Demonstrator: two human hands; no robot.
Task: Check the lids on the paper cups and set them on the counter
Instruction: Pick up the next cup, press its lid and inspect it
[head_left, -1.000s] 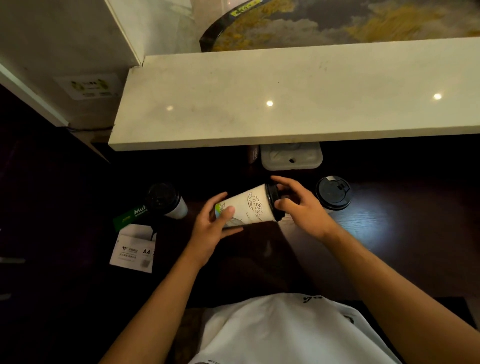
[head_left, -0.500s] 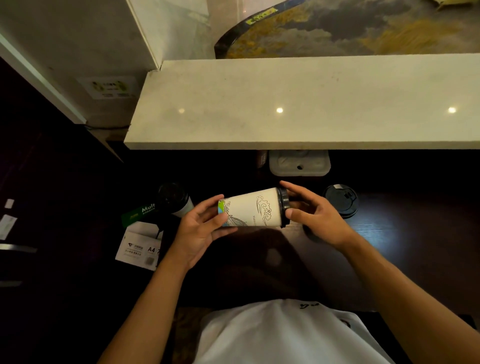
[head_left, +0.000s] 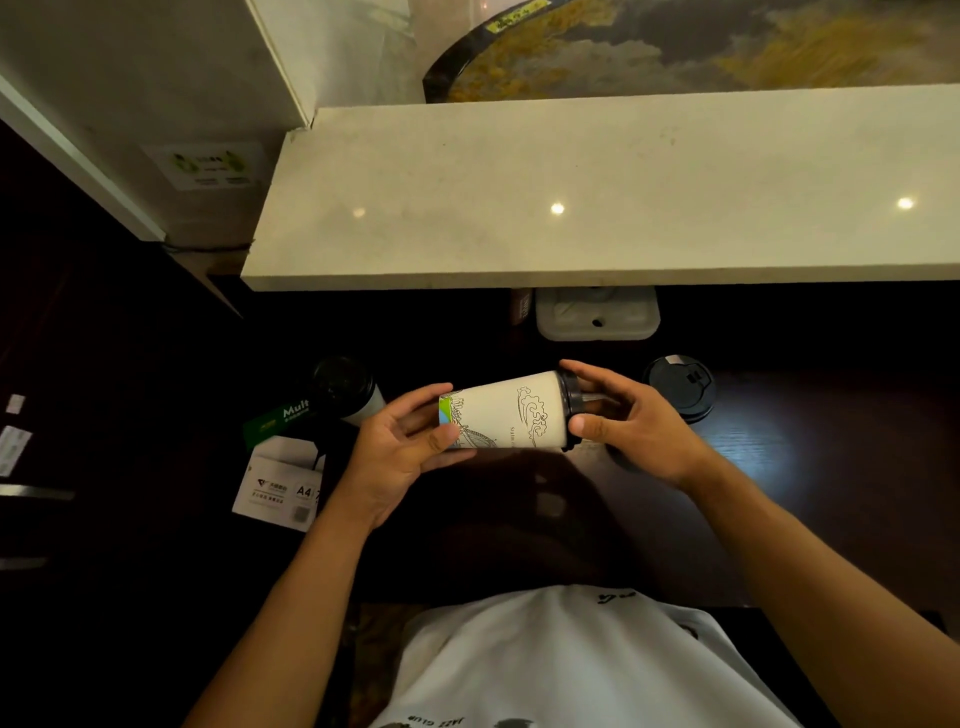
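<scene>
Cup: white w/ line art, held on its side above dark table, below pale counter.
L hand: fingers curled on cup's base end.
R hand: fingers spread round black lid, thumb on cup wall.
Cup 2: lidded, upright, left of held cup.
Cup 3: lidded, right of it.
A4 pack: left, beside cup 2.

The cup at centre frame is white with black line drawings; its lid is black; the counter above is pale cream.
</scene>
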